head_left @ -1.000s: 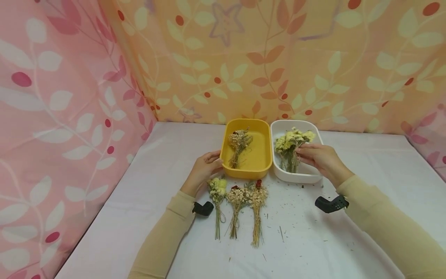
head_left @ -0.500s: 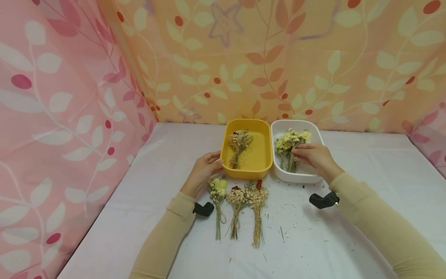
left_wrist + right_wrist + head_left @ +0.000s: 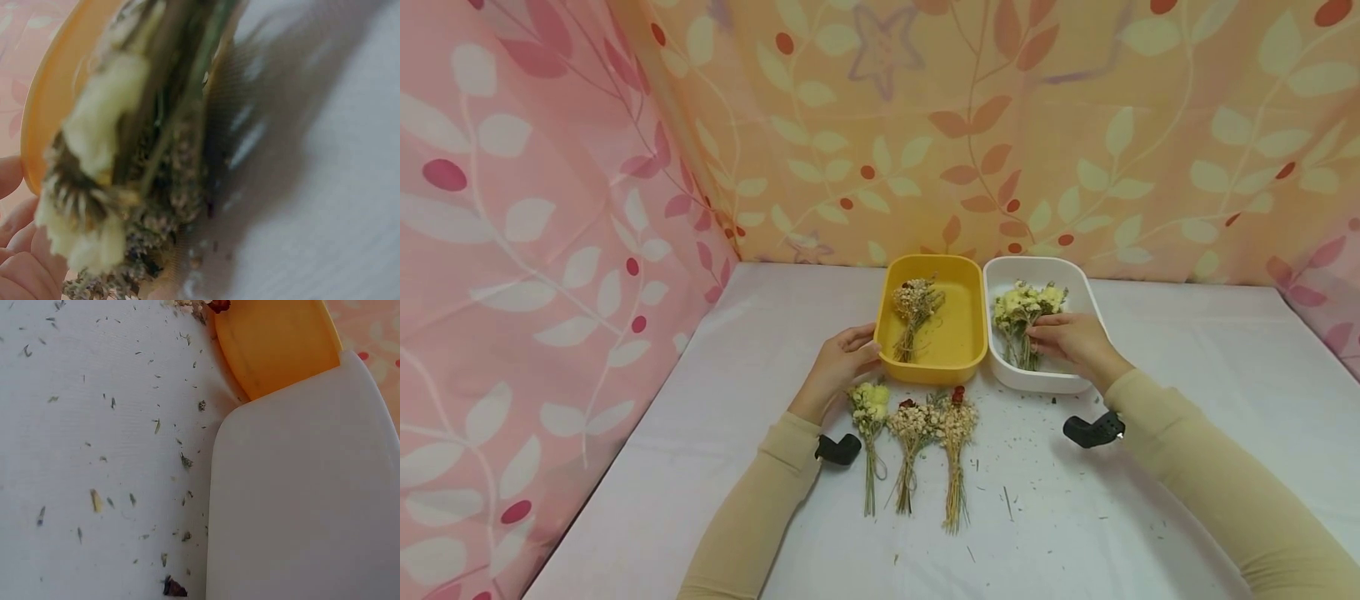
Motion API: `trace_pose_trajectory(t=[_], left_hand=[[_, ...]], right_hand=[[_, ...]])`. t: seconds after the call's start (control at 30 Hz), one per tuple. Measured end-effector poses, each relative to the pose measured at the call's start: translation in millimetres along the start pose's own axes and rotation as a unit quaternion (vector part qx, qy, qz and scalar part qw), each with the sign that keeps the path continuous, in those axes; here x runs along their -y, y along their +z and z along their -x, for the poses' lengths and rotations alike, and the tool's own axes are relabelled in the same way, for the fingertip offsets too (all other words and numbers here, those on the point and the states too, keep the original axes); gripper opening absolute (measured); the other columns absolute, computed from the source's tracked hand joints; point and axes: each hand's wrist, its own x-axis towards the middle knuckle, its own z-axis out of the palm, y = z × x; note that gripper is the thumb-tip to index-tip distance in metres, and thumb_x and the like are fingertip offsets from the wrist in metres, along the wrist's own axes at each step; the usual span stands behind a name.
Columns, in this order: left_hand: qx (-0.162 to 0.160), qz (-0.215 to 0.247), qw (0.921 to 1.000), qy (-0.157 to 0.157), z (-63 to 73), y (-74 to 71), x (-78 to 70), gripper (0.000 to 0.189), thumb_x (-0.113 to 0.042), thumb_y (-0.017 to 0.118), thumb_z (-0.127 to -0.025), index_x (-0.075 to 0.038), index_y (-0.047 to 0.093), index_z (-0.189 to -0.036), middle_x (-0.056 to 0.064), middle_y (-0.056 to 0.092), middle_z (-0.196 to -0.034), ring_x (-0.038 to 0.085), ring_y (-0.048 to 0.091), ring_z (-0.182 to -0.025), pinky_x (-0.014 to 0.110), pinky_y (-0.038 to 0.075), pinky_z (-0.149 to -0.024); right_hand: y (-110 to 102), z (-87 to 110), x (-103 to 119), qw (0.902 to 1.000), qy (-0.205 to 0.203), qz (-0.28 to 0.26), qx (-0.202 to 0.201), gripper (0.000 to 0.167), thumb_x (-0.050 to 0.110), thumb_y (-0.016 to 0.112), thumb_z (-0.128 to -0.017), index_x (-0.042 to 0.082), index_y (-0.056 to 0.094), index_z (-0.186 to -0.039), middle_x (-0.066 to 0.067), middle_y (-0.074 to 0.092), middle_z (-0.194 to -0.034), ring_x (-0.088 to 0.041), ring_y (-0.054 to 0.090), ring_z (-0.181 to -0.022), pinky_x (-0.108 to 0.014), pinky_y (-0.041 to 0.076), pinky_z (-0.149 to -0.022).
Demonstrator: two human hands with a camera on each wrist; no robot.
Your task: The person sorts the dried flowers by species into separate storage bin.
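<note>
My right hand reaches into the white tray and pinches the stems of a yellow dried-flower bunch, blooms toward the back. Another yellow bunch seems to lie beside it in that tray; their stems overlap. My left hand rests against the outer left side of the yellow tray, its fingers nearly straight. Inside the yellow tray lies a small beige dried bunch. The right wrist view shows the white tray's outer wall, while the right hand is out of that view.
In front of the trays lie three tied bunches: a yellow one and two beige ones with red blooms, one in the middle and one on the right. Plant crumbs litter the white cloth. A patterned curtain stands behind.
My right hand has moved slightly left and lower within the white tray, bringing the pinched yellow bunch down beside the other. My left hand has stayed at the yellow tray.
</note>
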Motion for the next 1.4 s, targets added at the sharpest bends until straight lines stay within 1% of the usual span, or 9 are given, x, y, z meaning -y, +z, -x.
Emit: trace_pose_trajectory(t=[0.23,0.43,0.57,0.8,0.83,1.03,1.1,1.27,1.4], left_hand=[[-0.010,-0.003,0.9999,-0.004,1.9,2.6,-2.9,0.051,-0.007,0.060,-0.100,-0.004,0.045,-0.148,0.019,0.050,-0.149,0.037,0.058,-0.128,0.040,0.055,-0.103],[-0.011,-0.003,0.9999,-0.009,1.1,3.1,-2.8,0.051,-0.008,0.060,-0.100,-0.006,0.046,-0.148,0.017,0.051,-0.148,0.035,0.060,-0.126,0.038,0.056,-0.102],[-0.008,0.000,0.9999,-0.013,0.3,3.9,-2.5,0.051,-0.009,0.060,-0.100,-0.006,0.046,-0.148,0.017,0.051,-0.148,0.035,0.060,-0.126,0.037,0.056,-0.102],[-0.004,0.006,0.9999,-0.015,0.4,5.5,-4.3,0.052,-0.010,0.060,-0.100,-0.006,0.045,-0.149,0.017,0.051,-0.149,0.037,0.058,-0.127,0.040,0.055,-0.104],[-0.005,0.005,0.9999,-0.015,0.6,5.7,-5.0,0.051,-0.010,0.060,-0.100,-0.006,0.045,-0.149,0.017,0.051,-0.149,0.036,0.059,-0.127,0.040,0.055,-0.103],[-0.007,0.010,0.9998,-0.013,1.6,5.3,-5.0,0.051,-0.009,0.060,-0.100,-0.005,0.045,-0.149,0.018,0.050,-0.149,0.037,0.060,-0.125,0.039,0.056,-0.101],[-0.004,0.010,0.9999,-0.011,1.5,4.9,-3.9,0.051,-0.008,0.060,-0.100,-0.005,0.045,-0.149,0.019,0.050,-0.149,0.037,0.060,-0.125,0.039,0.056,-0.101],[-0.003,0.008,0.9999,-0.009,1.8,4.4,-3.5,0.050,-0.009,0.060,-0.100,-0.005,0.046,-0.148,0.018,0.050,-0.149,0.036,0.060,-0.126,0.038,0.056,-0.101],[-0.006,0.003,1.0000,-0.008,2.0,4.2,-3.6,0.050,-0.010,0.060,-0.100,-0.006,0.047,-0.148,0.017,0.051,-0.149,0.036,0.060,-0.126,0.038,0.056,-0.102]], right_hand=[[0,2.1,1,0.9981,-0.016,0.052,-0.030,0.051,0.014,0.066,-0.097,-0.012,0.049,-0.138,0.019,0.065,-0.075,0.003,0.068,-0.071,-0.020,0.062,-0.078],[-1,9.2,5,0.9892,-0.030,0.128,-0.066,0.049,0.019,0.069,-0.095,-0.010,0.058,-0.132,0.004,0.067,-0.095,0.005,0.067,-0.070,-0.024,0.062,-0.081],[-5,18.0,9,0.9859,-0.033,0.148,-0.070,0.050,0.024,0.070,-0.095,-0.007,0.059,-0.132,0.000,0.069,-0.103,0.004,0.069,-0.073,-0.029,0.061,-0.088],[-12,41.3,10,0.9917,-0.065,0.102,-0.043,0.057,0.031,0.067,-0.096,-0.005,0.054,-0.138,0.027,0.065,-0.083,0.008,0.069,-0.081,-0.024,0.060,-0.089],[-12,45.5,11,0.9921,-0.069,0.097,-0.038,0.057,0.031,0.067,-0.097,-0.005,0.053,-0.139,0.028,0.066,-0.082,0.009,0.069,-0.082,-0.024,0.060,-0.090],[-4,71.6,15,0.9925,-0.071,0.098,-0.019,0.060,0.038,0.068,-0.095,-0.003,0.056,-0.136,0.025,0.072,-0.088,0.004,0.071,-0.090,-0.027,0.056,-0.096],[-1,80.2,14,0.9931,-0.067,0.096,-0.009,0.059,0.041,0.069,-0.093,0.000,0.059,-0.135,0.023,0.073,-0.091,0.002,0.072,-0.092,-0.023,0.057,-0.095],[9,95.0,6,0.9959,-0.070,0.055,0.016,0.049,0.037,0.072,-0.092,0.003,0.065,-0.127,0.017,0.076,-0.094,0.000,0.073,-0.092,-0.023,0.060,-0.090],[20,103.0,-2,0.9958,-0.079,0.034,0.030,0.052,0.032,0.072,-0.093,-0.004,0.061,-0.129,0.014,0.076,-0.094,-0.002,0.073,-0.092,-0.025,0.061,-0.090]])
